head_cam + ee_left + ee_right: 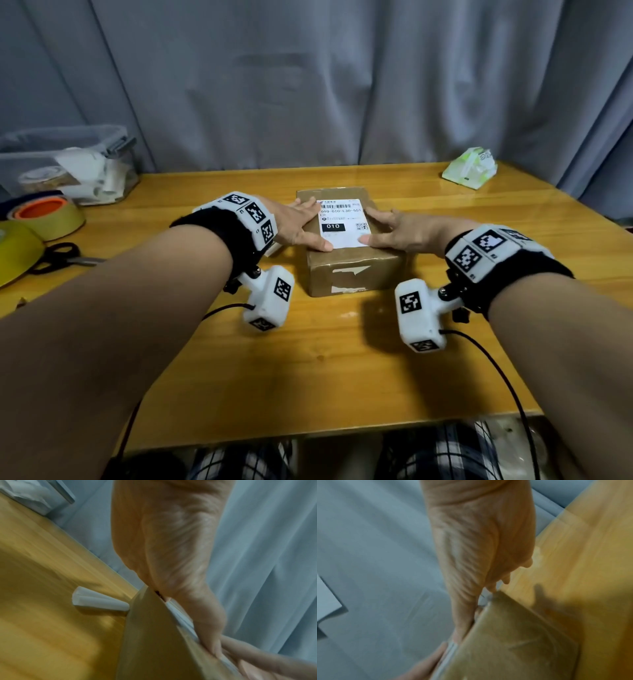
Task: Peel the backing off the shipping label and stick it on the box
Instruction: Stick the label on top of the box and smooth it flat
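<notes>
A brown cardboard box (pixel 352 270) stands in the middle of the wooden table (pixel 308 359). The white shipping label (pixel 342 222), with a barcode and "010", lies flat on the box's top. My left hand (pixel 301 224) presses its left edge with straight fingers, and my right hand (pixel 388 230) presses its right edge the same way. In the left wrist view the palm (pixel 171 547) lies on the label's edge (pixel 181 616) above the box's side (pixel 154 642). A curled white backing strip (pixel 99 600) lies on the table beside the box. The right wrist view shows my palm (pixel 479 547) on the box (pixel 513 642).
At the back left stands a clear plastic bin (pixel 68 161). Tape rolls (pixel 51 216) and scissors (pixel 61 257) lie in front of it. A green-white tissue pack (pixel 469 168) sits at the back right. A grey curtain (pixel 308 85) hangs behind the table.
</notes>
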The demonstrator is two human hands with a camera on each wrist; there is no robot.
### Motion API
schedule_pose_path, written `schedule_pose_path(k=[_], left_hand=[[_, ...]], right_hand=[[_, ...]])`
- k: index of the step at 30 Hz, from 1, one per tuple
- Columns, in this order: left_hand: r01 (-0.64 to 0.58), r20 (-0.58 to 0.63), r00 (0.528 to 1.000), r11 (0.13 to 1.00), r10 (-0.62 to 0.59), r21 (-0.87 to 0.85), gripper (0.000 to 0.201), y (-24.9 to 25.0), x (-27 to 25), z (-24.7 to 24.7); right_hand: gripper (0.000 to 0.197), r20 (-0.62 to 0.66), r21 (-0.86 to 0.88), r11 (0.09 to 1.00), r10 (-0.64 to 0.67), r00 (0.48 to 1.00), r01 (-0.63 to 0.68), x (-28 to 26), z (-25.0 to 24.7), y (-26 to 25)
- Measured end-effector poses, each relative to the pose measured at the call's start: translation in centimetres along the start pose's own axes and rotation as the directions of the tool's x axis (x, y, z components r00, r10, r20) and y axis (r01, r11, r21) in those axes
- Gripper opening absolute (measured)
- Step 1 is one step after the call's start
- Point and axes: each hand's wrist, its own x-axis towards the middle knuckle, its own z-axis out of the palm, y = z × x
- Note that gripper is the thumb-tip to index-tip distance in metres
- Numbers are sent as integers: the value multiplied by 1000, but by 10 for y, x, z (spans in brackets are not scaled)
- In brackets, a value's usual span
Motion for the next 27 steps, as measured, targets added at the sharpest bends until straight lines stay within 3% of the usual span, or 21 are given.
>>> schedule_pose_path(k=[3, 6, 8, 11, 16, 21, 27], left_hand=[[-2, -15, 1000, 1000, 1, -11, 100, 4, -3, -2], [-58, -198, 980, 994, 39, -93, 79, 17, -4, 3], [-93, -287, 956, 992, 65, -85, 68, 25, -2, 12], [-53, -230, 972, 996, 37, -64, 61, 26, 3, 23], [35, -144, 989, 999, -36, -12, 71, 16, -5, 23], [64, -116, 991, 998, -66, -14, 79, 0, -18, 27], [58, -155, 985, 992, -74, -108, 82, -1, -24, 39]], right_hand=[[81, -9, 116, 991, -63, 998, 64, -14, -4, 3], [61, -193, 142, 980, -109, 975, 138, -9, 1, -7], [50, -254, 48, 986, -141, 957, 158, 0, 9, -21], [47, -207, -58, 991, -127, 970, 117, 9, 24, -34], [49, -163, -151, 985, -110, 981, 85, 9, 33, -18], [49, -80, -137, 990, -53, 995, 42, 0, 26, -9], [52, -8, -24, 993, -115, 993, 115, -15, 19, -6]])
